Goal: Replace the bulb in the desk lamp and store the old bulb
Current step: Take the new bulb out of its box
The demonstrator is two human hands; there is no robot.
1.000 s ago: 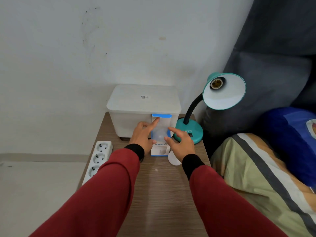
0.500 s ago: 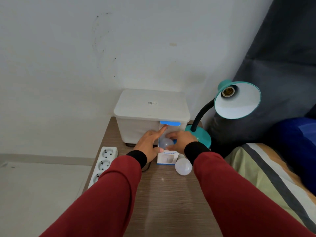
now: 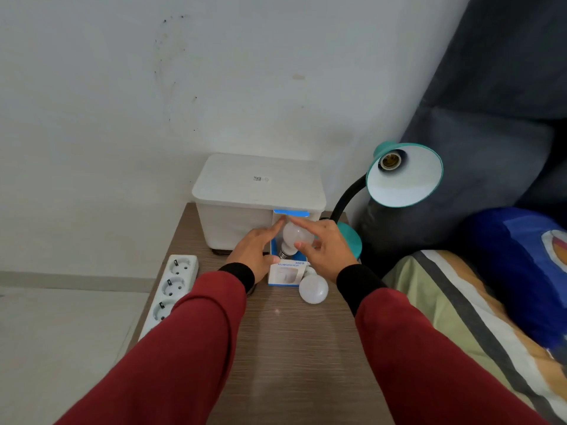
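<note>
A teal desk lamp (image 3: 404,174) stands at the table's back right, its shade tilted toward me and its socket bare. My right hand (image 3: 325,245) grips a white bulb (image 3: 295,236), lifted partly out of an open blue and white box (image 3: 284,273). My left hand (image 3: 257,251) rests flat against the box's left side, steadying it, with the forefinger near the blue flap (image 3: 291,212). A second white bulb (image 3: 313,288) lies on the table just right of the box.
A white lidded storage bin (image 3: 257,185) sits at the back of the wooden table (image 3: 291,348). A white power strip (image 3: 170,288) lies along the left edge. A bed with a striped blanket (image 3: 460,317) and blue pillow (image 3: 521,265) borders the right side.
My right hand has closed on the bulb inside the box and raised it partly out. The loose bulb beside the box has come into plain view. The camera has shifted.
</note>
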